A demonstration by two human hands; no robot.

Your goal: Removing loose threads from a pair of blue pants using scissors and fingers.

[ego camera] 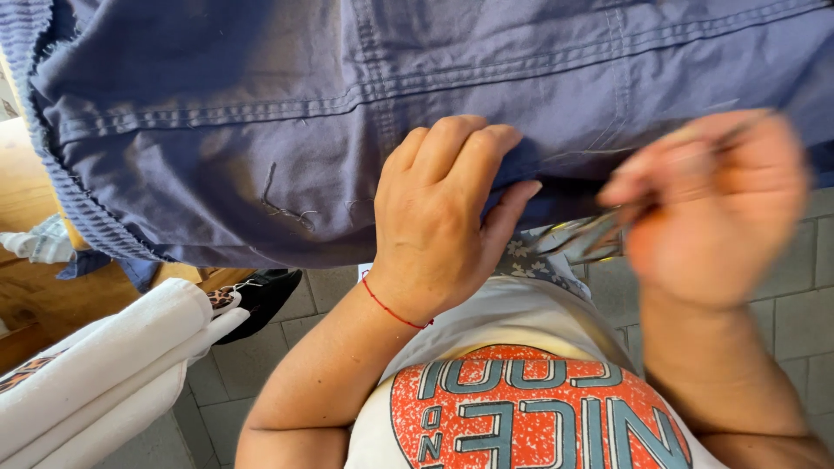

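Your left hand [439, 213] pinches the blue garment's [261, 113] edge taut, so your blurred right hand [708, 208], clasping small scissors [584, 236], can work beside it.

Grey square floor tiles [795, 317] with pale grout fill the lower right and run under the middle of the view. At left a wooden bench [22, 187] in a warm honey tone catches bright daylight. Folded white cloths [95, 373] lie stacked at lower left, overhanging the tiles. A dark shoe [265, 295] sits on the floor beside them. A small crumpled pale cloth [35, 243] rests on the wood.
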